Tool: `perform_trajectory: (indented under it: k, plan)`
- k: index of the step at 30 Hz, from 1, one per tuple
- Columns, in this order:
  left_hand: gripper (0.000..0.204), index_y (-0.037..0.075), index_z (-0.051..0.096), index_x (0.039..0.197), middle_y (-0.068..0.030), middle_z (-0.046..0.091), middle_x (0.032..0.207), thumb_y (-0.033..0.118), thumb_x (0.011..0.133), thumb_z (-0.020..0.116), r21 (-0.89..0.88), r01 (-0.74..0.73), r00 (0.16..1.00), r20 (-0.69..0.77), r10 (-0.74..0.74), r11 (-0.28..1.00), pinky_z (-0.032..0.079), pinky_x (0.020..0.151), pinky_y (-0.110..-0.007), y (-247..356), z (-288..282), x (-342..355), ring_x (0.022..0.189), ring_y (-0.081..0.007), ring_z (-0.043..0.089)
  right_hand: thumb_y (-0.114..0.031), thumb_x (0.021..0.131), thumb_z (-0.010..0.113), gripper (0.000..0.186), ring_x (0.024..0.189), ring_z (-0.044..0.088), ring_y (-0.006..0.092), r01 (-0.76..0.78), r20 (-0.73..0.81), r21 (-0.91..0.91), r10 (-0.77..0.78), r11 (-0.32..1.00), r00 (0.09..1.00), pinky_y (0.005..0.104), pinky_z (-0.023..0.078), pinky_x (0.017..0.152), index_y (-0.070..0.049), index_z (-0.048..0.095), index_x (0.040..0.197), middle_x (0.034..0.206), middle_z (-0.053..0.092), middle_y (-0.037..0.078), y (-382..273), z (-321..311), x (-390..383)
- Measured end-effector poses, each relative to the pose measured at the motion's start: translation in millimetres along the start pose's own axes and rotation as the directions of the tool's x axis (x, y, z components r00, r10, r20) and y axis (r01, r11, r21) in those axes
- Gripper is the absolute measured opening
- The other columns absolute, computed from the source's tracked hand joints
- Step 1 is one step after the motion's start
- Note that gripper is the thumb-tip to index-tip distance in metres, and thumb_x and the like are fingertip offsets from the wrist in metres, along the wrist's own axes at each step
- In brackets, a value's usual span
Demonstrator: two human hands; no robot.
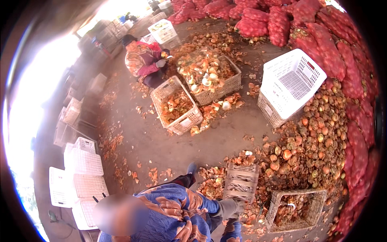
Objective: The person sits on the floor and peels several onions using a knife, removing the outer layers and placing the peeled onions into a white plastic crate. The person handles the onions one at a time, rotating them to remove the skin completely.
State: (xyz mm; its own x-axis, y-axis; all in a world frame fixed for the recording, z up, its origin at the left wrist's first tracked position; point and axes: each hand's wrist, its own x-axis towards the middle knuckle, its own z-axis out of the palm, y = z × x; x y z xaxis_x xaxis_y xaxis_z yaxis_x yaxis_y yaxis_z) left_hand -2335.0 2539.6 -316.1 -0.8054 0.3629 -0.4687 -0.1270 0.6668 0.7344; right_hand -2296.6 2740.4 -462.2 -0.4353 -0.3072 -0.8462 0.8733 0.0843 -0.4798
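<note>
Neither of my hands can be made out in the head view. At the lower edge sits a co-worker in a blue patterned top [169, 205], with a grey-gloved hand [231, 208] beside a slatted crate [242, 181]; what that hand holds, if anything, is hidden. To the right, a dirty crate [271, 209] has onion skins and a white curved piece in it. Loose onions [287, 155] lie heaped beyond. Farther off, another person [141, 60] bends over a small item in gloved hands, near a crate of skins [183, 123] and a heaped crate of onions [219, 94].
Red mesh sacks of onions [278, 28] are piled along the back and right. A white crate [278, 90] stands on another crate. White crates [86, 163] are stacked at the left. Onion skins [111, 141] litter the brown floor [225, 141].
</note>
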Motion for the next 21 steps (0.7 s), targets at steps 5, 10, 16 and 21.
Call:
perform_trajectory:
  k: [5, 10, 16, 21]
  plan:
    - [0.023, 0.016, 0.066, 0.107, -0.0106, 0.065, 0.087, 0.023, 0.085, 0.06, -0.282, -0.083, 0.995, -0.076, 0.064, 0.956, 0.048, 0.075, -0.043, -44.1, 23.7, -5.9, 0.084, -0.0342, 0.063, -0.037, 0.094, 0.055, 0.04, 0.103, 0.06, 0.024, -0.075, 0.055, -0.191, 0.086, 0.979, 0.995, 0.0383, 0.044, 0.091, -0.006, 0.056, 0.119, 0.113, 0.063, 0.012, 25.6, 13.0, 21.6]
    - [0.01, 0.008, 0.058, 0.083, -0.0119, 0.058, 0.076, 0.015, 0.078, 0.063, -0.457, 0.059, 0.989, -0.098, -0.115, 0.888, 0.044, 0.065, -0.042, -89.1, 48.7, -25.7, 0.072, -0.033, 0.058, -0.036, 0.094, 0.055, 0.039, 0.101, 0.061, 0.0239, -0.124, 0.104, -0.339, 0.168, 0.933, 0.98, 0.0381, 0.045, 0.089, -0.006, 0.056, 0.118, 0.11, 0.064, 0.013, 60.9, 52.8, 41.9]
    - [0.012, 0.007, 0.059, 0.081, -0.0142, 0.054, 0.075, 0.017, 0.077, 0.064, -0.621, -0.08, 0.931, -0.325, -0.163, 0.779, 0.044, 0.063, -0.041, -152.5, 110.0, -26.8, 0.074, -0.0314, 0.057, -0.035, 0.094, 0.056, 0.037, 0.098, 0.062, 0.0237, -0.098, 0.117, -0.496, 0.179, 0.863, 0.977, 0.0378, 0.046, 0.087, -0.006, 0.057, 0.118, 0.107, 0.064, 0.013, 101.6, 66.5, 70.9]
    - [0.009, 0.007, 0.065, 0.081, -0.0112, 0.065, 0.076, 0.016, 0.081, 0.062, -0.646, 0.365, 0.86, -0.043, -0.509, 0.671, 0.048, 0.066, -0.038, -149.3, 99.6, -40.6, 0.07, -0.0262, 0.063, -0.034, 0.094, 0.056, 0.036, 0.096, 0.063, 0.0236, -0.038, 0.139, -0.677, 0.179, 0.735, 0.974, 0.0376, 0.047, 0.086, -0.007, 0.057, 0.117, 0.105, 0.065, 0.014, 122.3, 93.5, 107.4]
